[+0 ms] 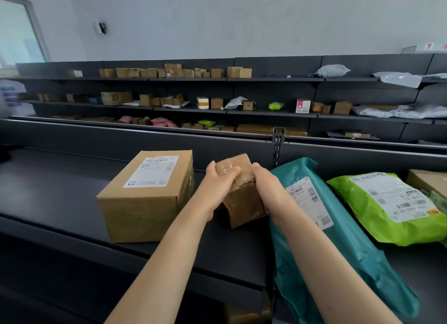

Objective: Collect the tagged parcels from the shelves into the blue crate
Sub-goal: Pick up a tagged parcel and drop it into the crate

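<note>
**Two hands on one small parcel, five parcels on the near shelf**

The near shelf [60, 190] carries five parcels in a row. At the left stands one large carton [145, 198] with a white printed label on its top face. Just beside it, in the middle, is the small taped parcel [244, 203], brown card wrapped in glossy clear tape, tilted and resting on the shelf by its lower end. To its right lies one teal mailer bag [338, 239], labelled, its near end hanging over the shelf's front edge. Next comes one green mailer bag [387, 207], also labelled, and then one brown box [430, 181] cut off by the frame's right edge.

Both hands hold the small taped parcel. The left hand [219, 186] grips its left side with fingers [229, 172] curled over the top. The right hand [267, 181] wraps the right side, its fingers bent around the card (their tips are hidden behind it).

Beyond, the far shelving [273, 91] shows three tiers loaded with many small cartons and a few grey, pink and green bags, too many and too blurred to count.
</note>
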Demonstrator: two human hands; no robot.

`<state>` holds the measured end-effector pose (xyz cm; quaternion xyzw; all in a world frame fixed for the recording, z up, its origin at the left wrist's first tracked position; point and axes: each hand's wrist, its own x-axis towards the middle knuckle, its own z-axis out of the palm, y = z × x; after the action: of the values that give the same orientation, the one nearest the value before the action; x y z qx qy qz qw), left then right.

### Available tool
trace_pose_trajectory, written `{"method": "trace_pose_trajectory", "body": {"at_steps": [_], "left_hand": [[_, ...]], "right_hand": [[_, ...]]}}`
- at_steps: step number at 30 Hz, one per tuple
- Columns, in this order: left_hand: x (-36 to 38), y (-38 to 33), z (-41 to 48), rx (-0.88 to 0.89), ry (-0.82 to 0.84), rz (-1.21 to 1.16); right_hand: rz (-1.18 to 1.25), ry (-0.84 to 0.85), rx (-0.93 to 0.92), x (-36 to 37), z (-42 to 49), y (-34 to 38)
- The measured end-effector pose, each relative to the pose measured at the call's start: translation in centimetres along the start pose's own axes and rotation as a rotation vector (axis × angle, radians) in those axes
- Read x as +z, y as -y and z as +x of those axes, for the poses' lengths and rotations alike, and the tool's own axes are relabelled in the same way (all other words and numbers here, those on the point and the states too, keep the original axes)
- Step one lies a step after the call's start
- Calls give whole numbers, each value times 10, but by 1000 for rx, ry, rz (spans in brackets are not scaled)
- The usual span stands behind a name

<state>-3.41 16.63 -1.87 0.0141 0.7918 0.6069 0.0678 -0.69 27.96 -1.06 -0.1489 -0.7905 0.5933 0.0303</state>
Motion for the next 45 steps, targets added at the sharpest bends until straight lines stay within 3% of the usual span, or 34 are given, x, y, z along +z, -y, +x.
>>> {"method": "trace_pose_trajectory", "body": {"at_steps": [7, 11, 13, 17, 25, 29, 38, 45], "left_hand": [[-5, 14, 3, -67, -7, -218], [-5, 27, 1, -80, -13, -288], [-4, 31, -1, -75, -1, -321], [-1, 33, -6, -17, 21, -328], [0, 5, -35, 413, -72, -386], [-2, -9, -61, 545, -97, -448], [-13, -3, -146, 589, -249, -428], [-52, 27, -221, 519, -417, -389]], "right_hand": [[-209, -75, -328, -3, -7, 11], [-278, -43, -372, 6, -2, -9], [-169, -28, -358, 10, 2, -19], [140, 35, -149, 15, 0, -23], [458, 14, -490, 4, -29, -14], [544, 48, -643, -6, -56, -6], [629, 241, -767, -5, -107, -13], [650, 438, -739, 30, -169, -17]]}}
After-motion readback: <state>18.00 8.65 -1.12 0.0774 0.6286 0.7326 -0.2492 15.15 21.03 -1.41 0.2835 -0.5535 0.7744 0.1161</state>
